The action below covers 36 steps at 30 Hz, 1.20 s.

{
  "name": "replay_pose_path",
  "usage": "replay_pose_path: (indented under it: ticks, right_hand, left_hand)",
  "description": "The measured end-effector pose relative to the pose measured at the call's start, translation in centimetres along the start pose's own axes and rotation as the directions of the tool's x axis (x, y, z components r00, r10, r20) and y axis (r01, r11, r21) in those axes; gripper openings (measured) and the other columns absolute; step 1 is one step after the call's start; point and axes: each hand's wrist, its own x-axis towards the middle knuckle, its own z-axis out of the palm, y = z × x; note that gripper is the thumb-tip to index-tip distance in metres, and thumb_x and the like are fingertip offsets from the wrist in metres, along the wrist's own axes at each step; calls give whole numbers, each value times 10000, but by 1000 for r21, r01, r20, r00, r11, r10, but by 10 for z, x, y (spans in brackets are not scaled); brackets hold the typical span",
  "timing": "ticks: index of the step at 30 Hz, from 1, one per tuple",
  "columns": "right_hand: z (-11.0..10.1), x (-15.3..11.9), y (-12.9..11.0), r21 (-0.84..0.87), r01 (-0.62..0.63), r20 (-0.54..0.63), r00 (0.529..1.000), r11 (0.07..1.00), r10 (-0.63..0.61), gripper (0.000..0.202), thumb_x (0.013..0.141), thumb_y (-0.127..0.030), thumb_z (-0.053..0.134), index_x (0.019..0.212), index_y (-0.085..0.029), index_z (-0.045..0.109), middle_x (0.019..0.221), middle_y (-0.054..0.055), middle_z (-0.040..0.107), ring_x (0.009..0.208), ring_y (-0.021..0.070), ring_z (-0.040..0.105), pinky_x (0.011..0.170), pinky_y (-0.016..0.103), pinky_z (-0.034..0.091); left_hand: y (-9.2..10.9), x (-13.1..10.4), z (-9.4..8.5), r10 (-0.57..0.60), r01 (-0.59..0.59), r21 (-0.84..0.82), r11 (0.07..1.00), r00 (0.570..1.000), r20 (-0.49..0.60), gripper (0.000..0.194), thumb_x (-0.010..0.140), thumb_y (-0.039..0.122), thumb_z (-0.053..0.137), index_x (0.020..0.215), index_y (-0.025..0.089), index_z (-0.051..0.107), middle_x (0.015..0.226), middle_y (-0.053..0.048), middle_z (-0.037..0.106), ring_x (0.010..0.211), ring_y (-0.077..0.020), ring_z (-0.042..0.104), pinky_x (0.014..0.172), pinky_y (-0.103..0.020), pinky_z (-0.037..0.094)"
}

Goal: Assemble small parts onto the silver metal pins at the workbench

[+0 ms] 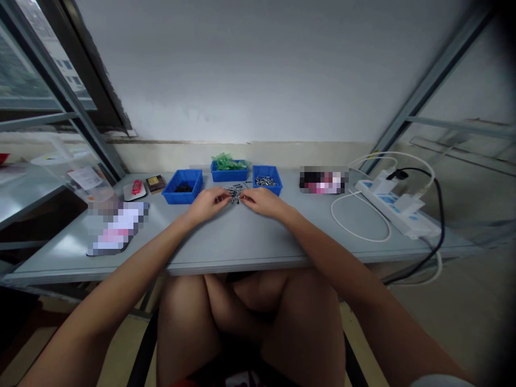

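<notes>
A small pile of silvery metal pieces that look like screws (235, 190) lies on the grey table between my two hands. At its left side, my left hand (209, 203) has curled fingers, with the fingertips touching the pile. My right hand (264, 202) meets it from the other side, thumb and fingers drawn together at the near edge. What either pinch holds is too small to make out. Just behind my right hand is a blue bin (274, 171) with similar silvery pieces. A second blue bin (173, 198), with dark small parts, stands left of my left hand.
Green plastic packaging (228, 161) fills a blue bin (229, 176) at the back. A blurred phone-like object (119, 228) and a clear container (94, 185) are at left. To the right lie a blurred item (323, 180), a power strip (415, 223) and looping cables (332, 215).
</notes>
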Motion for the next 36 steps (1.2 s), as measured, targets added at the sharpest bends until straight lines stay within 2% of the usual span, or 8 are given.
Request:
replay_pose_path:
  ticks: [6, 10, 14, 18, 22, 26, 31, 36]
  right_hand:
    - [10, 4, -9, 270, -1, -17, 1000, 963, 5, 161, 899, -258, 501, 893, -162, 630, 728, -1, 614, 662, 107, 539, 636, 228, 364]
    - [13, 5, -9, 321, -15, -19, 1000, 947, 22, 165, 902, -284, 513, 883, -166, 627, 705, -15, 592, 642, 100, 515, 622, 231, 360]
    - [11, 4, -7, 323, -36, 5, 999, 946, 36, 188, 908, -317, 516, 938, -172, 633, 731, -4, 614, 661, 109, 531, 642, 244, 380]
    - [6, 3, -9, 317, -39, -39, 998, 948, 54, 206, 918, -329, 504, 995, -182, 626, 780, 9, 649, 705, 119, 568, 675, 249, 404]
    - [3, 3, -11, 281, -28, -66, 997, 959, 49, 209, 922, -335, 500, 990, -183, 627, 772, 5, 653, 702, 119, 573, 677, 243, 400]
    - [4, 2, -11, 203, -13, -46, 999, 979, 23, 199, 927, -304, 489, 960, -184, 645, 792, 11, 660, 707, 118, 566, 674, 241, 377]
    - [2, 2, -8, 156, 0, -38, 999, 988, 6, 209, 931, -273, 472, 948, -177, 656, 835, 26, 670, 735, 123, 572, 692, 240, 369]
    - [-1, 2, -3, 143, -28, -87, 995, 989, 41, 247, 944, -301, 449, 979, -167, 653, 826, 37, 669, 728, 133, 573, 707, 246, 379]
  left_hand:
    - [6, 0, 1, 73, -79, -131, 988, 996, -55, 245, 876, 363, 582, 920, 156, 706, 813, -55, 679, 672, -131, 594, 666, -258, 489]
    - [7, 0, 3, 99, -104, -148, 984, 994, -42, 237, 872, 356, 584, 924, 163, 712, 858, -74, 680, 740, -154, 618, 696, -280, 508]
    - [8, 1, 2, 27, -27, -140, 990, 1000, -6, 224, 879, 337, 546, 910, 158, 677, 900, -71, 668, 782, -156, 621, 682, -269, 521]
    - [5, 1, 1, -78, 82, -152, 985, 996, 34, 202, 874, 312, 517, 897, 149, 634, 852, -45, 676, 738, -141, 621, 679, -255, 523]
    - [2, 1, 1, -31, 42, -106, 993, 994, 102, 182, 866, 294, 529, 897, 151, 638, 843, -46, 678, 733, -142, 612, 673, -256, 505]
    - [3, 2, 1, 22, -14, -70, 997, 993, 112, 187, 879, 296, 538, 895, 158, 663, 846, -55, 679, 755, -149, 603, 671, -259, 487]
    - [0, 2, -2, -5, 10, -60, 998, 996, 90, 200, 874, 321, 576, 940, 162, 678, 894, -62, 691, 735, -146, 601, 685, -267, 476]
    - [-1, 2, -7, -31, 33, -55, 998, 998, 45, 204, 871, 315, 573, 913, 154, 692, 857, -60, 699, 713, -144, 599, 678, -262, 467]
